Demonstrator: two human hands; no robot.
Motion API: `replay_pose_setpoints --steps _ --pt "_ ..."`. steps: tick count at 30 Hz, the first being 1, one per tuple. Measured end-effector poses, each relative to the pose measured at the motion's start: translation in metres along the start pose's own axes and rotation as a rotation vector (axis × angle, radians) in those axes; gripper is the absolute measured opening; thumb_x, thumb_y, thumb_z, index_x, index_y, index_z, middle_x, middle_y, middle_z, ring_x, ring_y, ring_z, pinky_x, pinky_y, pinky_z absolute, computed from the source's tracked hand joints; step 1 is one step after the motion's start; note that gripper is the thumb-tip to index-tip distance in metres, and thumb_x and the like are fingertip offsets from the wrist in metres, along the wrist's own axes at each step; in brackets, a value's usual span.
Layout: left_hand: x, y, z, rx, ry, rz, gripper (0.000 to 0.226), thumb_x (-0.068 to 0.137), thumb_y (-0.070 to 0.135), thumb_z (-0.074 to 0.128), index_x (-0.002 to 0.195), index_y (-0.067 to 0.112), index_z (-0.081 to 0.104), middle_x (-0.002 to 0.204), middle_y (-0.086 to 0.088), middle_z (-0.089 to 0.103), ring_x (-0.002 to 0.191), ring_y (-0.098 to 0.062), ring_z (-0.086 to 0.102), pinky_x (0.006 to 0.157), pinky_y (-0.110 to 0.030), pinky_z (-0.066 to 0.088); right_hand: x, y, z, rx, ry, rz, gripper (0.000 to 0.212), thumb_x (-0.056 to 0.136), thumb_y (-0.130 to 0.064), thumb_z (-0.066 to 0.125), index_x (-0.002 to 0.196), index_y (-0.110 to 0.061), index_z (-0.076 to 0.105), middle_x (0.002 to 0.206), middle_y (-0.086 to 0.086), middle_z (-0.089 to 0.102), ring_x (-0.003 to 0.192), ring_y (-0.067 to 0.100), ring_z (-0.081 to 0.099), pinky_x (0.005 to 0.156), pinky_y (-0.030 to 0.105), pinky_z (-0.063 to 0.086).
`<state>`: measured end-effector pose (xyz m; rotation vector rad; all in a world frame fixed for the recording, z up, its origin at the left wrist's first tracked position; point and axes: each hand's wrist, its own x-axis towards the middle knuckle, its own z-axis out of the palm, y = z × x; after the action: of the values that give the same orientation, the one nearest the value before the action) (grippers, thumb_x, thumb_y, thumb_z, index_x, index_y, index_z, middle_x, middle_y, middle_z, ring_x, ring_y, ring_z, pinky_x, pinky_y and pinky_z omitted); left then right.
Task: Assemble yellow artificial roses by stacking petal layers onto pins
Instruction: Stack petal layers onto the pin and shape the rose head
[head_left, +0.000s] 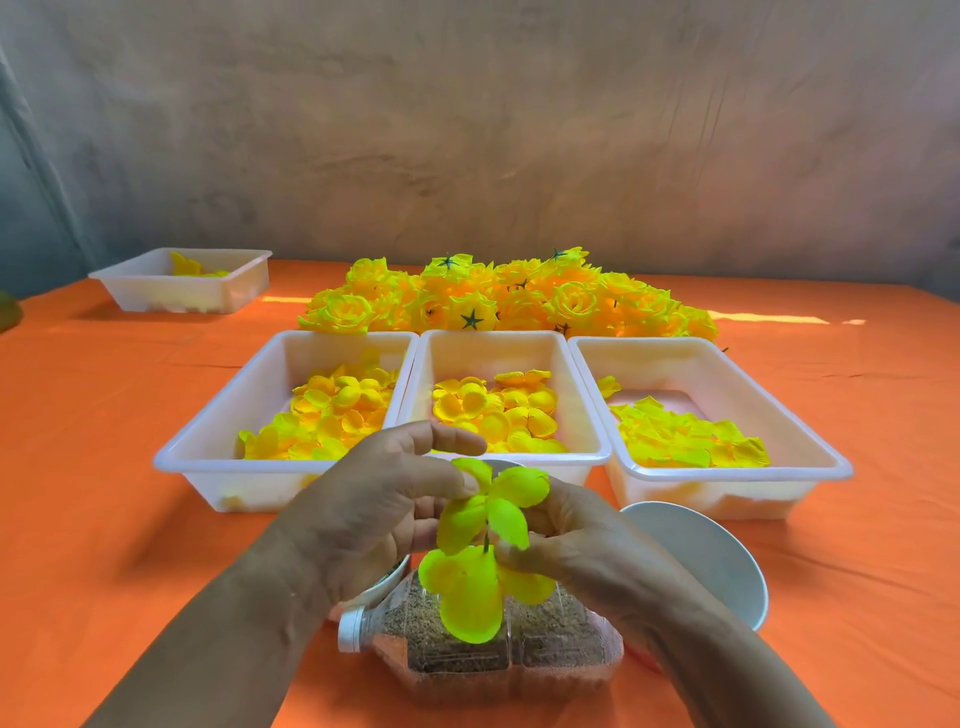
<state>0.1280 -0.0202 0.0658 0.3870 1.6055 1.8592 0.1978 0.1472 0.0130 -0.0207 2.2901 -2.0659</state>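
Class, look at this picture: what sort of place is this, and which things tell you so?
Probably a small craft worktable for piecework. Three white trays hold sorted yellow petals, finished roses are heaped behind them, and both hands are threading petal layers.

- I note the cloth (104, 415): plain orange.
- Trays (218, 467): translucent white.
- Loose petals (332, 410) in them: yellow, orange-tinted.
- Held petals (467, 587): yellow-green, brighter.
- Rose pile (509, 301): yellow and orange, with dark green star backs.
- Bowl (711, 551): white.
- Bottle (498, 654): clear, white cap, brown speckled fill.
- Wall (467, 130): mottled grey-brown.
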Motion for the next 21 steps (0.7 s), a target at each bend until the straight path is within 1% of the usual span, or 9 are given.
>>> replay_pose_setpoints --steps 2,6,7,10,12,13,14,18,21 --pt "-0.002 0.005 0.001 0.010 -0.015 0.012 0.046 0.065 -0.004 0.066 0.110 0.004 0.062 0.083 -0.020 0.068 0.057 -0.024 0.062 0.048 -0.028 0.054 0.000 0.001 0.000 0.000 0.024 0.005 0.037 0.075 -0.007 0.061 0.108 -0.022 0.065 0.089 0.002 0.073 0.079 0.015 0.065 0.067 0.030 0.049" --pt "-0.006 0.010 0.003 -0.002 -0.022 0.025 0.048 0.063 -0.001 0.065 0.111 0.004 0.062 0.086 -0.020 0.069 0.059 -0.025 0.064 0.049 -0.029 0.055 0.001 0.003 0.002 -0.072 0.067 0.005 0.036 0.075 -0.012 0.061 0.110 -0.022 0.066 0.098 0.006 0.074 0.087 0.027 0.068 0.075 0.043 0.051" --pt "-0.006 0.010 0.003 -0.001 -0.020 0.031 0.048 0.062 0.000 0.065 0.110 0.005 0.063 0.086 -0.019 0.069 0.059 -0.025 0.064 0.050 -0.029 0.056 0.001 0.002 0.002 -0.092 0.068 0.000 0.036 0.076 -0.014 0.061 0.111 -0.023 0.066 0.099 0.005 0.074 0.086 0.025 0.068 0.072 0.040 0.051" --pt "-0.008 0.010 0.006 0.000 0.018 0.075 0.039 0.072 -0.011 0.068 0.108 0.004 0.064 0.083 -0.015 0.069 0.061 -0.024 0.066 0.050 -0.028 0.055 0.000 0.000 0.004 -0.066 0.064 -0.040 0.030 0.081 -0.025 0.064 0.111 -0.026 0.067 0.097 -0.004 0.075 0.078 0.007 0.067 0.062 0.021 0.049" --pt "-0.009 0.009 0.005 0.006 0.049 0.118 0.033 0.078 -0.012 0.062 0.106 0.007 0.066 0.082 -0.012 0.069 0.064 -0.022 0.066 0.051 -0.027 0.054 0.000 -0.002 0.002 -0.063 0.105 -0.049 0.024 0.090 -0.021 0.063 0.113 -0.025 0.067 0.103 -0.003 0.074 0.090 0.011 0.070 0.072 0.030 0.055" --pt "-0.010 0.009 0.004 0.004 0.054 0.140 0.034 0.076 -0.010 0.064 0.104 0.009 0.068 0.081 -0.011 0.069 0.065 -0.022 0.067 0.052 -0.027 0.054 0.001 -0.002 0.000 -0.072 0.137 -0.044 0.023 0.093 -0.015 0.060 0.113 -0.023 0.067 0.105 -0.003 0.074 0.097 0.015 0.069 0.080 0.035 0.055" --pt "-0.010 0.010 0.002 -0.004 0.053 0.164 0.035 0.071 -0.006 0.067 0.100 0.012 0.071 0.080 -0.010 0.069 0.065 -0.021 0.067 0.053 -0.027 0.055 0.001 -0.003 -0.003 -0.093 0.174 -0.033 0.024 0.095 -0.007 0.057 0.111 -0.021 0.068 0.105 -0.002 0.074 0.100 0.016 0.068 0.084 0.035 0.053" --pt "-0.005 0.012 -0.012 -0.052 0.086 0.241 0.038 0.058 0.008 0.070 0.093 0.024 0.075 0.077 -0.004 0.068 0.062 -0.020 0.067 0.057 -0.029 0.057 0.003 -0.011 -0.017 -0.114 0.277 -0.004 0.028 0.091 0.003 0.055 0.102 -0.018 0.070 0.096 -0.001 0.075 0.089 0.003 0.068 0.074 0.014 0.047" --pt "0.007 0.012 -0.029 -0.104 0.160 0.242 0.029 0.057 0.011 0.069 0.084 0.020 0.077 0.074 -0.007 0.066 0.057 -0.019 0.064 0.055 -0.028 0.057 0.010 -0.018 -0.028 -0.116 0.316 0.008 0.026 0.091 0.000 0.057 0.099 -0.020 0.070 0.091 -0.003 0.076 0.079 -0.001 0.066 0.070 0.014 0.046"
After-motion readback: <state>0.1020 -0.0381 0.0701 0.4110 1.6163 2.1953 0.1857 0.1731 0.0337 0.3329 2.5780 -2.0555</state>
